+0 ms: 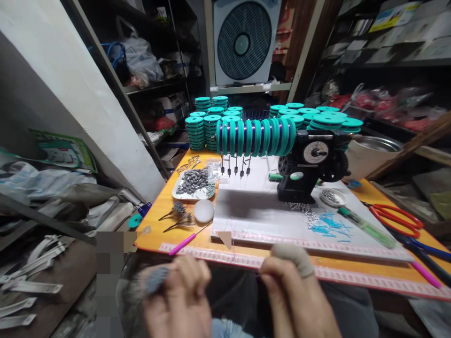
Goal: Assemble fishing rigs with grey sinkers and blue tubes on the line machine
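Note:
My left hand [179, 293] is closed in front of the table's front edge, a grey covering on one finger. To its right my right hand [296, 286] is also closed, a beige covering on one finger. Anything between the fingertips is too small to make out. Beyond them a black winding machine [299, 183] carries a row of teal spools [255, 137] with purple line. Small dark weights [236, 171] hang under the spools. A pink-handled tool [182, 244] lies just beyond my left hand.
On the orange table [151, 230] are a tray of grey sinkers [193, 182], a white round lid [203, 211], blue pieces [329, 226], a small dish [333, 197] and red-handled scissors [398, 218]. Stacked teal spools [195, 131] and a fan [243, 42] stand behind.

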Demonstrator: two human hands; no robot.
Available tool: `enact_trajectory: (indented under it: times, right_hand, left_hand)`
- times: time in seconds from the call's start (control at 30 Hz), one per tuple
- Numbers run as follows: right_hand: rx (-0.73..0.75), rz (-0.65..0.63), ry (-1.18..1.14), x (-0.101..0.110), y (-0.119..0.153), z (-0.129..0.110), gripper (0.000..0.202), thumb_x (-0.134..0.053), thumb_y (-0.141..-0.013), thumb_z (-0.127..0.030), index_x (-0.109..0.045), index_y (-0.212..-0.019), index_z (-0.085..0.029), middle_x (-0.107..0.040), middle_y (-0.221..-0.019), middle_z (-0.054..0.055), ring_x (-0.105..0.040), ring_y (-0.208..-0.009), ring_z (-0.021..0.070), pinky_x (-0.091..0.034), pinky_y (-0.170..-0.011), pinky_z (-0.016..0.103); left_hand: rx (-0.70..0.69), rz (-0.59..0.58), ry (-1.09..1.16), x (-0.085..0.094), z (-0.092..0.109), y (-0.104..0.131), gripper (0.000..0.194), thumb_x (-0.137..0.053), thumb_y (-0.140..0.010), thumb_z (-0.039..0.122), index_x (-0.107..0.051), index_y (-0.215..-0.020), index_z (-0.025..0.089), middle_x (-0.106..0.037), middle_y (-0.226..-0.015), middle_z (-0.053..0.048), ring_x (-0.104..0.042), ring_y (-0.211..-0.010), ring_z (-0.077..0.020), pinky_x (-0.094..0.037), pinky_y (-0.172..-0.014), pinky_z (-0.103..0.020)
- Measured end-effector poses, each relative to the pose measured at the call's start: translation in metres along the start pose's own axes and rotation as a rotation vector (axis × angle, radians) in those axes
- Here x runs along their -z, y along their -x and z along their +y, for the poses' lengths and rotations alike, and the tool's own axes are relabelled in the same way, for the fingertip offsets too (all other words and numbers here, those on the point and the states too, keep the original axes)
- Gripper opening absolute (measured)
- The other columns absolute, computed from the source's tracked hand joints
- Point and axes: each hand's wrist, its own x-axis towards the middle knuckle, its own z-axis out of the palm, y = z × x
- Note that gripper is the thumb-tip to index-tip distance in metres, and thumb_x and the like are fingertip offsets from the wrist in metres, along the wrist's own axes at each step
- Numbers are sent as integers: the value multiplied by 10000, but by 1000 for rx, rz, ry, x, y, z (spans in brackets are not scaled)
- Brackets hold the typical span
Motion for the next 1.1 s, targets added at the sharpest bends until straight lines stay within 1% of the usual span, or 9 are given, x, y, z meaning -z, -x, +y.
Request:
enact_trajectory:
  times: [0.07,0.17,0.23,0.33,0.43,0.67,0.77,0.93,1.1]
  right_hand:
    - [-57,6,-56,4,-3,1,252,-388,-1075,-348,-575,-923,-275,-592,-950,24,-640,-881,180,-516,-749,243]
    - [-81,-39,-176,8,-7,2,235,-426,-1063,-355,-582,-902,-286,-602,-919,10,-635,-903,184,-514,-722,230]
    - [-80,-55,-226,9,-8,1,203,-450,-1055,-332,-589,-914,-288,-606,-906,9,-639,-904,188,-514,-713,231]
    - [-78,-77,-285,8,-10,1,170,-473,-1042,-277,-595,-925,-291,-603,-890,10,-641,-912,188,-514,-740,230]
    - [-69,-74,-341,6,-11,3,165,-487,-1035,-246,-600,-927,-300,-610,-866,-4,-639,-929,180,-509,-784,222]
    - [-91,-93,-417,0,-8,2,132,-508,-1033,-252,-598,-959,-314,-612,-904,-17,-634,-944,157,-500,-755,179]
    - [-81,-114,-412,0,-9,1,146,-510,-1020,-189,-589,-963,-297,-600,-902,-11,-633,-881,154,-507,-745,184]
    - [72,-142,-301,-2,-13,7,169,-442,-1040,-154,-563,-981,-257,-599,-878,2,-638,-772,137,-530,-715,191]
    - [449,-62,-13,-1,-28,13,301,-351,-1077,-231,-629,-962,-212,-649,-829,54,-628,-747,182,-545,-691,288]
  left_hand:
    - [-32,4,-3,4,4,-9,428,-714,-898,291,-482,-554,185,-338,-487,76,-328,-448,-89,-364,-425,-205]
    - [210,-163,9,15,2,-7,66,-708,-899,264,-710,-883,200,-425,-497,76,-410,-453,-90,-400,-452,-193]
    - [360,-239,-10,20,-3,-1,131,-691,-912,322,-758,-947,216,-547,-532,36,-498,-481,-100,-439,-491,-203]
    - [276,-370,-123,22,-10,2,187,-734,-872,383,-803,-833,214,-740,-774,-67,-653,-683,-178,-533,-670,-274]
    - [156,-499,-169,16,-14,2,156,-726,-884,358,-813,-839,237,-694,-807,-50,-617,-660,-153,-500,-615,-241]
    - [271,-214,-14,-13,-19,16,171,-903,-696,371,-780,-704,252,-578,-752,20,-580,-717,-114,-484,-690,-194]
    - [341,-242,105,-18,-16,17,190,-874,-743,362,-743,-713,228,-630,-781,18,-556,-645,-76,-455,-608,-165]
    - [457,-402,218,-6,-10,10,161,-743,-883,370,-656,-826,248,-627,-593,68,-229,-405,-9,-229,-425,-137]
    - [614,-402,-82,13,-5,-1,340,-847,-750,472,-646,-810,204,-569,-521,46,-435,-469,-56,-303,-475,-154]
